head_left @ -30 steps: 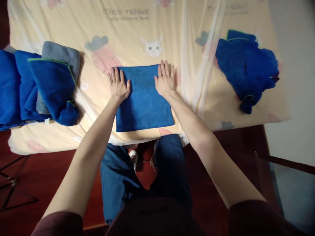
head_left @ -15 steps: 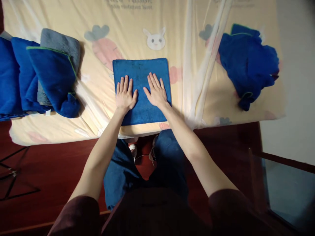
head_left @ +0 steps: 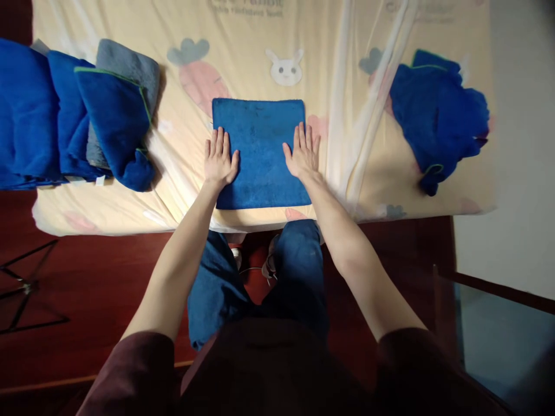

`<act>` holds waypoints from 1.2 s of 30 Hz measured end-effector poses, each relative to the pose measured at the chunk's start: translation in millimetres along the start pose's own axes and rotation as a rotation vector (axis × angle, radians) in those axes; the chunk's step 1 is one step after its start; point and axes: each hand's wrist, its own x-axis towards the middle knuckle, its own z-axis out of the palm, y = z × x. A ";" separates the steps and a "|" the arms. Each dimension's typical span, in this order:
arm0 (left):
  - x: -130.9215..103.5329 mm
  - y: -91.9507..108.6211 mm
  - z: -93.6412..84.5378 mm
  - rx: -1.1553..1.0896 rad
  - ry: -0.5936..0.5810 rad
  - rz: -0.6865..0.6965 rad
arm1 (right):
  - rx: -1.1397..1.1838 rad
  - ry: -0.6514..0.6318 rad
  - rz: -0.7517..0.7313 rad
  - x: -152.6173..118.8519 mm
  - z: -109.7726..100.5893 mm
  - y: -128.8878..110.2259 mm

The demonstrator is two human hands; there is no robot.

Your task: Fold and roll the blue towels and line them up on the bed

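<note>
A blue square cloth lies flat on the cream sheet with carrot and rabbit prints, close to the bed's near edge. My left hand rests palm down across the cloth's left edge, fingers spread. Across its right edge lies my right hand, also flat with the fingers apart. Neither hand grips anything.
Several blue cloths and a grey cloth are piled on the left. A crumpled blue cloth lies at the right. Black metal legs stand on the red floor at lower left.
My hands have moved apart, from on top of the cloth out to its left and right edges. The whole view has shifted slightly.
</note>
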 end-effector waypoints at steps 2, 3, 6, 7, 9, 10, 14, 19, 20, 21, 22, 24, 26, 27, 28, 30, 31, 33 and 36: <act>-2.5 9.5 -0.5 0.003 -0.014 -0.011 | -0.029 0.018 -0.010 -9.1 -3.7 -20.5; -6.2 17.1 0.7 0.000 -0.023 -0.002 | -0.039 0.024 -0.035 -16.3 -4.2 -33.9; -28.4 45.3 9.3 -0.013 -0.066 0.062 | -0.018 0.011 -0.134 -47.0 1.6 -77.6; -38.0 54.1 12.9 -0.009 -0.083 0.077 | 0.001 -0.005 -0.148 -58.4 5.3 -90.0; -55.4 66.4 18.3 0.014 -0.105 0.080 | 0.035 -0.026 -0.137 -78.0 12.5 -106.6; -62.1 69.4 19.7 0.027 -0.107 0.075 | 0.046 -0.031 -0.126 -85.1 14.8 -110.4; -77.4 64.9 15.0 0.048 -0.067 0.082 | 0.051 -0.038 -0.150 -96.2 9.9 -102.1; -99.6 47.3 1.7 0.075 -0.004 0.066 | 0.030 -0.037 -0.091 -107.3 -9.0 -73.1; -104.8 44.3 -0.4 0.088 0.002 0.061 | 0.026 -0.034 -0.071 -111.1 -11.0 -66.9; -109.5 41.6 -2.3 0.100 0.009 0.054 | 0.026 -0.026 -0.055 -115.1 -12.0 -60.6; -113.6 39.4 -3.9 0.109 0.014 0.046 | 0.030 -0.014 -0.039 -118.9 -12.1 -54.3; -119.6 36.0 -6.6 0.120 0.011 0.034 | 0.046 0.025 -0.007 -125.2 -10.0 -41.8; -123.3 33.9 -8.9 0.128 0.000 0.027 | 0.051 0.060 0.030 -129.2 -6.6 -30.1; -124.9 32.9 -10.3 0.134 -0.004 0.023 | 0.044 0.063 0.046 -130.3 -5.1 -24.6; -126.6 31.6 -12.0 0.143 -0.008 0.020 | 0.033 0.052 0.057 -131.1 -4.2 -19.4; -131.5 27.9 -17.3 0.165 -0.016 0.019 | 0.007 -0.001 0.058 -133.6 -4.9 -10.0; -135.2 25.3 -21.1 0.179 -0.025 0.017 | -0.003 -0.031 0.054 -136.3 -6.6 -5.8; -146.1 19.0 -31.2 0.208 -0.053 0.015 | -0.013 -0.078 0.055 -146.4 -11.2 1.3; -173.1 10.7 -48.2 0.264 -0.102 0.006 | -0.012 -0.086 0.088 -175.9 -16.1 6.8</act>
